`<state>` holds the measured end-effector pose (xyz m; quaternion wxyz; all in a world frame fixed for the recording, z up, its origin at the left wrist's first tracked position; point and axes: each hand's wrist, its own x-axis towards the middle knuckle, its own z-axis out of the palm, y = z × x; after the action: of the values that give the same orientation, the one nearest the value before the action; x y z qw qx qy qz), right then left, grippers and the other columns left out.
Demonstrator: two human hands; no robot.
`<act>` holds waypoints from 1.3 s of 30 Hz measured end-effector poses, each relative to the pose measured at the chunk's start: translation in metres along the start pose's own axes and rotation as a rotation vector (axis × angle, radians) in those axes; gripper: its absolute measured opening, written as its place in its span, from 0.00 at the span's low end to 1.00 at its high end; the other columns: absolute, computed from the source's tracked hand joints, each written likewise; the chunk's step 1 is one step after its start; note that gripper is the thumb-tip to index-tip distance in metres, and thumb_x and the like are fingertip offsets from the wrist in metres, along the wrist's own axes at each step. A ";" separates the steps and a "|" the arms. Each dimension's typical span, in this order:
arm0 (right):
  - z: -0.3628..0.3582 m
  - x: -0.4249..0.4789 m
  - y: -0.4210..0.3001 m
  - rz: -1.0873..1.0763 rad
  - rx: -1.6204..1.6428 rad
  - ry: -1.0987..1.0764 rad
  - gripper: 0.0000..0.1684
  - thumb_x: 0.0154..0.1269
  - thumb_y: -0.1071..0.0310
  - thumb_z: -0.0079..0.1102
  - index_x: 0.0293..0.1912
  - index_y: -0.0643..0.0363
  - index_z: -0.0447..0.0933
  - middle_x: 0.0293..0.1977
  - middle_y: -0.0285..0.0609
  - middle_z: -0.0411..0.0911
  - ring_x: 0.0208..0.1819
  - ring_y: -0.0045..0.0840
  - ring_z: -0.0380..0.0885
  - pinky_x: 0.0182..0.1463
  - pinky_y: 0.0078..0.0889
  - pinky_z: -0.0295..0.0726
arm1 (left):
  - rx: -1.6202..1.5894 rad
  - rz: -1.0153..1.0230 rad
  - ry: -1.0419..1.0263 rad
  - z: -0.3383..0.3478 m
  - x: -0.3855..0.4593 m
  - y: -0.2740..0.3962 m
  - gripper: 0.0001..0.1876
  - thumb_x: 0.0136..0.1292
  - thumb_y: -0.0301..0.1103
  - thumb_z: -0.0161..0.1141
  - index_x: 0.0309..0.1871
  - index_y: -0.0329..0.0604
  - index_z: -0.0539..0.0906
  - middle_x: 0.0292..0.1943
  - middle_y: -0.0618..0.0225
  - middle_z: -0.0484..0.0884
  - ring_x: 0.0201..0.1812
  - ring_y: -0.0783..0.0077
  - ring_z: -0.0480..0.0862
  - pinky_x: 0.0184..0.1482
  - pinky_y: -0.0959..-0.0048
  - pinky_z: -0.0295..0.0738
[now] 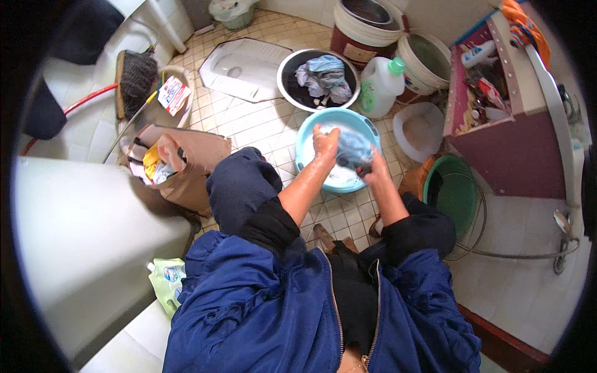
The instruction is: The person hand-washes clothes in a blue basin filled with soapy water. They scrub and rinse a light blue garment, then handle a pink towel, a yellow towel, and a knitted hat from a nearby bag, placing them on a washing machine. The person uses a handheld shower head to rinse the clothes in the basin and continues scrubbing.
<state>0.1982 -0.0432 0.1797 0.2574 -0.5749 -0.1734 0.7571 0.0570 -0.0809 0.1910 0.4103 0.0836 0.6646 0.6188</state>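
A light-blue plastic basin (302,154) with whitish, sudsy water stands on the tiled floor before me. Over it, my right hand (374,169) grips a wet dark blue-grey cloth (350,147), which is blurred by motion. My left hand (325,143), wet and with thumb and fingers apart, is at the cloth's left side; whether it touches the cloth is unclear. Just beyond the basin, a metal bowl with a dark inside (298,91) holds crumpled grey and light-blue cloth (324,77).
Right of the bowl stand a green-capped plastic jug (380,88) and paint-type buckets (364,39). A squat toilet (245,70) lies behind. At left are a paper bag of items (205,154) and a brush head (135,84); at right, a green bucket (454,200) and a hose (517,254).
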 end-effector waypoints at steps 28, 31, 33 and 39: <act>0.068 -0.068 -0.013 -0.247 -0.488 -0.678 0.14 0.61 0.65 0.51 0.41 0.66 0.74 0.37 0.46 0.77 0.38 0.28 0.78 0.43 0.28 0.76 | 0.001 0.263 0.004 -0.424 -0.109 0.124 0.09 0.63 0.32 0.49 0.35 0.37 0.76 0.30 0.65 0.78 0.35 0.74 0.76 0.41 0.77 0.70; 0.066 -0.050 -0.002 -0.379 -0.697 -0.641 0.15 0.58 0.64 0.55 0.44 0.63 0.74 0.37 0.47 0.77 0.41 0.31 0.76 0.48 0.31 0.73 | 0.932 0.023 0.125 -0.442 -0.126 0.047 0.10 0.56 0.31 0.54 0.40 0.39 0.76 0.35 0.64 0.78 0.40 0.67 0.77 0.45 0.70 0.71; 0.037 -0.009 0.039 -0.785 -1.900 -0.178 0.18 0.56 0.64 0.57 0.46 0.61 0.73 0.38 0.47 0.77 0.43 0.31 0.76 0.49 0.31 0.72 | 1.702 -0.200 -0.045 -0.419 -0.136 0.022 0.18 0.50 0.30 0.57 0.47 0.41 0.75 0.44 0.60 0.77 0.48 0.60 0.75 0.50 0.65 0.69; 0.018 0.006 0.063 -0.693 -1.290 -0.351 0.18 0.52 0.69 0.57 0.44 0.64 0.75 0.36 0.49 0.78 0.36 0.30 0.79 0.39 0.27 0.76 | 0.962 0.653 0.615 -0.404 -0.117 0.062 0.22 0.47 0.28 0.61 0.50 0.40 0.74 0.50 0.56 0.73 0.54 0.57 0.71 0.59 0.59 0.59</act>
<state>0.1681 -0.0899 0.1445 0.0616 -0.3953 -0.7918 0.4615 -0.1536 -0.4440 0.2569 -0.0903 0.2743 0.8945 0.3412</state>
